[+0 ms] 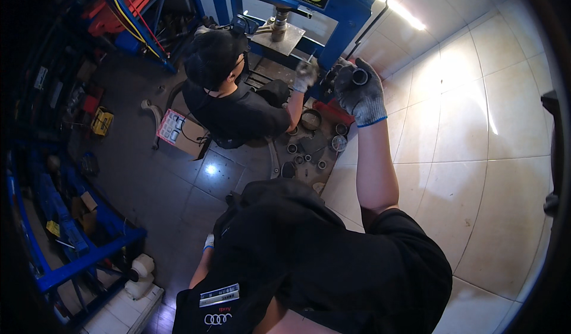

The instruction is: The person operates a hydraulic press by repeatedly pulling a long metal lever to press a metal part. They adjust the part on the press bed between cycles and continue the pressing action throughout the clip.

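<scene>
Right hand (363, 98) raised, far right; ring (360, 76) held in curled fingers, best kept steady; left hand (209, 242) mostly hidden, grip cannot be told.

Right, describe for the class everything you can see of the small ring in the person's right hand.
The ring is round and hollow, with a pale, shiny rim and a darker inside; it looks like metal. The gloved right hand holds it up, open end toward the camera.
</scene>
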Motion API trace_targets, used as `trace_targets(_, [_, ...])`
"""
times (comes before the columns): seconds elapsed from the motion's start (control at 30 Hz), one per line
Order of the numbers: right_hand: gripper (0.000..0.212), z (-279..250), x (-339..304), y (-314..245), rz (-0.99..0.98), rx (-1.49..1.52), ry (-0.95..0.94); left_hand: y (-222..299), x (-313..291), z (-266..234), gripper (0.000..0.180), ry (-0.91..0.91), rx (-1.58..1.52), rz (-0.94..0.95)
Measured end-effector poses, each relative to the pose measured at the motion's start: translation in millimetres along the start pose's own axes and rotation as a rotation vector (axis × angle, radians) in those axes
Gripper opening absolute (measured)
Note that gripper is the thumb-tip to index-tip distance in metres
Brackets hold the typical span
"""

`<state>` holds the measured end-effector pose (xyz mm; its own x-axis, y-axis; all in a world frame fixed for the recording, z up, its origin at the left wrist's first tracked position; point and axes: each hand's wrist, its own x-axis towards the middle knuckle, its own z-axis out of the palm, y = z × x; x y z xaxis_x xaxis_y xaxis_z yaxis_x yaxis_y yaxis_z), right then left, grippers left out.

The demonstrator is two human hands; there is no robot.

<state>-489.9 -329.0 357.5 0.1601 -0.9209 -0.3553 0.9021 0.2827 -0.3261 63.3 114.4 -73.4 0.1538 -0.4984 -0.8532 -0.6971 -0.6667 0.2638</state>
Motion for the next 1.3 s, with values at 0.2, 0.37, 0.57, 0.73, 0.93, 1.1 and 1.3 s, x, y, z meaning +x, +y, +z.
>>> trace_targets(0.2, [0.034,0.0,-4.3,3.0,0.016,0.011,-0.049,3.6,-2.9,3.4,0.047,0.007,-0.003,-0.003])
trace_targets(0.37, [0.020,2.6,-6.2,4.5,0.005,-0.011,0.035,7.7,-1.9,5.8,0.047,0.010,0.004,-0.010])
trace_targets(0.57, [0.021,-0.2,-8.3,8.8,0.003,-0.002,0.034,7.4,-3.7,8.4,0.047,0.022,-0.011,-0.016])
trace_targets(0.73, [0.021,0.8,-14.4,11.0,-0.021,-0.024,0.087,7.7,-5.5,9.3,0.047,0.029,-0.018,-0.018])
trace_targets(0.93, [0.022,4.1,-16.2,14.7,-0.055,-0.068,0.155,7.6,-6.2,9.5,0.047,0.031,-0.015,-0.016])
trace_targets(1.1, [0.019,0.2,-14.0,12.3,0.003,-0.031,0.064,9.6,-5.0,9.2,0.047,0.042,-0.023,-0.018])
trace_targets(1.3, [0.016,-2.8,-13.4,12.3,0.012,-0.014,0.057,11.3,-6.0,8.4,0.047,0.047,-0.027,-0.011])
